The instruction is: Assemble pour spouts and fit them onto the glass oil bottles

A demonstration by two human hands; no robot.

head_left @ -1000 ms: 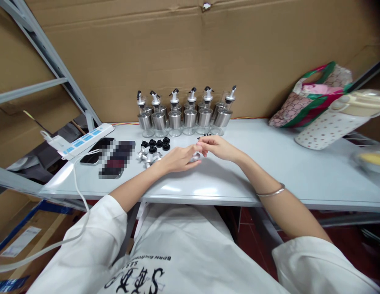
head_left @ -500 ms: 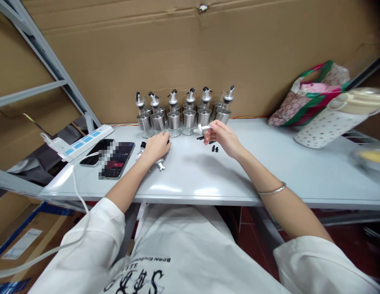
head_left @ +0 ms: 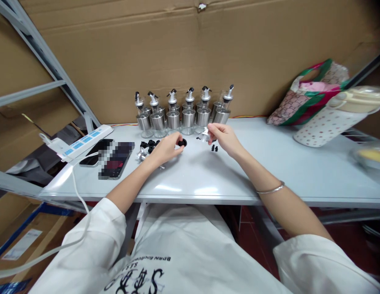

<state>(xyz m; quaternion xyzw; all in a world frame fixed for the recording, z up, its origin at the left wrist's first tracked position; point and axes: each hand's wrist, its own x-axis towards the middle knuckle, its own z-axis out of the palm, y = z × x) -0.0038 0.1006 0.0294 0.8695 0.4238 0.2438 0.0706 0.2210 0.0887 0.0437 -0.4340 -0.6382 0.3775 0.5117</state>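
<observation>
Between the thumb and fingers of my left hand (head_left: 168, 149) is a round black stopper (head_left: 182, 142), held just above the table. My right hand (head_left: 223, 136) pinches a white pour spout (head_left: 205, 135) by its narrow end, its wide base facing my left hand. The two parts are apart. Left of my left hand lie several black stoppers (head_left: 151, 143) and a small heap of silvery-white spouts (head_left: 142, 155), partly covered by that hand. Two small black pieces (head_left: 214, 148) rest below my right hand, with more black bits partly hidden behind its fingers.
A row of glass-and-steel oil bottles (head_left: 188, 117) with spouts stands at the back. Two phones (head_left: 119, 160) and a power strip (head_left: 88, 141) lie on the left of the table (head_left: 269, 163). A dotted jug (head_left: 327, 122) and a patterned bag (head_left: 300, 102) are on the right.
My left hand has moved right from the pile and now has a black stopper in its fingers. The spout in my right hand has been turned so its base points down and left.
</observation>
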